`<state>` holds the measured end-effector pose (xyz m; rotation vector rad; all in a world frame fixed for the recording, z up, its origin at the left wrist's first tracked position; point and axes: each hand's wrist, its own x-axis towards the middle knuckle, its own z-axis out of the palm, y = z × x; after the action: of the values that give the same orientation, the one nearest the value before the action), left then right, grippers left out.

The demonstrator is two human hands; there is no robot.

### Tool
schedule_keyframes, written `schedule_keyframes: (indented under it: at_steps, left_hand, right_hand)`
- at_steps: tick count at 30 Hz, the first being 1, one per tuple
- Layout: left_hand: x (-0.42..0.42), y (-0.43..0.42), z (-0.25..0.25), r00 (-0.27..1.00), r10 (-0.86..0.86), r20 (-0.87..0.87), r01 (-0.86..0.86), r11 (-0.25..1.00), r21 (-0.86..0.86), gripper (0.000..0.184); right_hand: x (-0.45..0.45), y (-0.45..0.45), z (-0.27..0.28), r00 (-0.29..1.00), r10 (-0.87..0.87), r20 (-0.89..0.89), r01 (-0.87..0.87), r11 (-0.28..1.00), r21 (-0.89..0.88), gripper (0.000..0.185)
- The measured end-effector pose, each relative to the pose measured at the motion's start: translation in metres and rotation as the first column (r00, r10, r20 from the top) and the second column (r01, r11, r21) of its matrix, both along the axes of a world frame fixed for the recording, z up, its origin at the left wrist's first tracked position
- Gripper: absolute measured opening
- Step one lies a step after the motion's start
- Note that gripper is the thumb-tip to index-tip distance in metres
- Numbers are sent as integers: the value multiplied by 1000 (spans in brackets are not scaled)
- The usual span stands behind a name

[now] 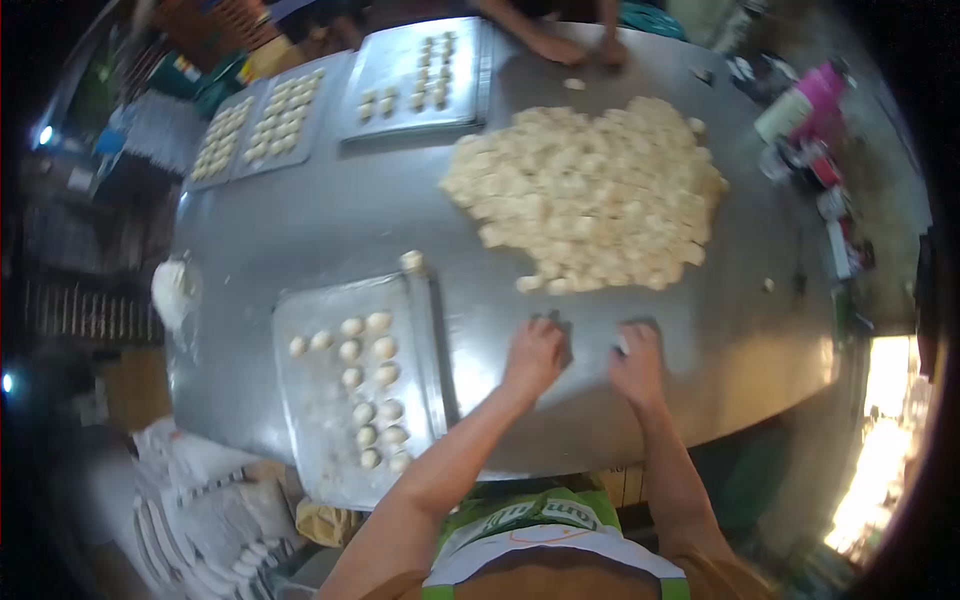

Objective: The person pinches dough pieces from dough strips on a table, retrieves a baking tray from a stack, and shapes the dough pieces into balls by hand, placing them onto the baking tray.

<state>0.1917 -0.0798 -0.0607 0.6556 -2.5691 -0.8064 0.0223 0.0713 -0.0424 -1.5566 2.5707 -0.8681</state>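
My left hand [538, 352] is curled with its fingers down against the metal table, and whatever lies under it is hidden. A short gap to the right, my right hand [637, 365] is also closed on the tabletop, with a small pale piece of dough showing at its fingers. Just beyond both hands spreads a large heap of cut dough pieces [600, 200]. Left of my left hand stands a metal tray [315, 440] bearing rows of round dough balls [386, 374]. One dough piece [412, 261] sits by the tray's far corner.
Across the table [240, 240], another person's hands [590, 52] work near a tray [385, 65] with dough balls. More filled trays [285, 115] stand at the far left. White flour [175, 293] lies at the left edge. A pink bottle [810, 100] is at the right.
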Motion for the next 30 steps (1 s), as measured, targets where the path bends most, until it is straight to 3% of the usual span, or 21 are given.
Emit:
schedule_keyframes:
  at_steps: [2, 3, 4, 6, 9, 13, 14, 15, 16, 17, 18, 20, 22, 24, 25, 28, 29, 30]
  left_hand:
    - [52, 3, 12, 1000, -11, 6, 10, 996, 90, 24]
    - [70, 4, 19, 998, -58, -26, 62, 982, 180, 30]
    - [90, 0, 25, 999, -40, -36, 45, 983, 179, 30]
    - [145, -14, 37, 982, 49, -183, 21, 932, 362, 37]
    - [233, -57, 91, 933, 336, -128, -311, 934, 178, 31]
    - [335, -121, 97, 795, 599, -91, -602, 798, -4, 29]
    - [351, -133, 89, 787, 609, -98, -616, 784, -75, 31]
    - [366, -141, 75, 794, 600, -102, -607, 791, -71, 31]
    - [379, -145, 55, 790, 609, -71, -613, 785, -94, 33]
    - [381, -149, 42, 787, 615, -49, -616, 779, -116, 35]
    - [381, -151, 28, 781, 624, -25, -620, 771, -143, 38]
    - [366, -139, 57, 762, 644, -66, -643, 740, -199, 39]
    - [353, -126, 81, 737, 669, -92, -666, 698, -262, 40]
    - [333, -115, 89, 666, 732, -144, -745, 662, -79, 41]
    - [317, -110, 97, 627, 762, -160, -771, 637, 16, 42]
    - [240, -99, 138, 738, 634, -231, -656, 755, -26, 37]
    - [212, -97, 146, 778, 572, -261, -603, 796, -51, 35]
    - [189, -98, 146, 816, 512, -269, -546, 835, -66, 34]
  right_hand:
    - [26, 6, 9, 990, -96, 108, 82, 988, 130, 36]
    - [43, -10, 20, 992, -76, 105, 62, 990, 128, 36]
    - [63, -30, 29, 982, -24, 185, 6, 995, 97, 35]
    - [117, -78, 43, 935, 68, 348, -85, 996, 33, 35]
    - [214, -162, 61, 906, 410, 110, -388, 905, -173, 30]
    - [321, -241, 69, 787, 615, 56, -569, 758, -320, 20]
    - [341, -255, 59, 788, 614, 54, -569, 758, -318, 20]
    - [355, -266, 47, 748, 663, -27, -660, 740, -127, 20]
    - [355, -272, 41, 701, 707, -96, -703, 707, 81, 20]
    - [344, -275, 45, 717, 687, -114, -681, 726, 91, 20]
    - [334, -277, 49, 745, 662, -83, -662, 748, 31, 20]
    - [316, -282, 57, 772, 635, -9, -633, 768, -97, 20]
    - [249, -305, 48, 881, 473, 6, -450, 842, -298, 23]
    - [183, -321, 46, 864, 303, 403, -232, 948, -217, 27]
    - [163, -325, 35, 867, 289, 405, -215, 952, -218, 27]
    - [114, -336, -10, 761, 579, 292, -622, 780, 72, 28]
    - [102, -331, -22, 759, 579, 297, -621, 781, 65, 28]
    - [96, -319, -32, 743, 565, 358, -590, 806, -49, 28]
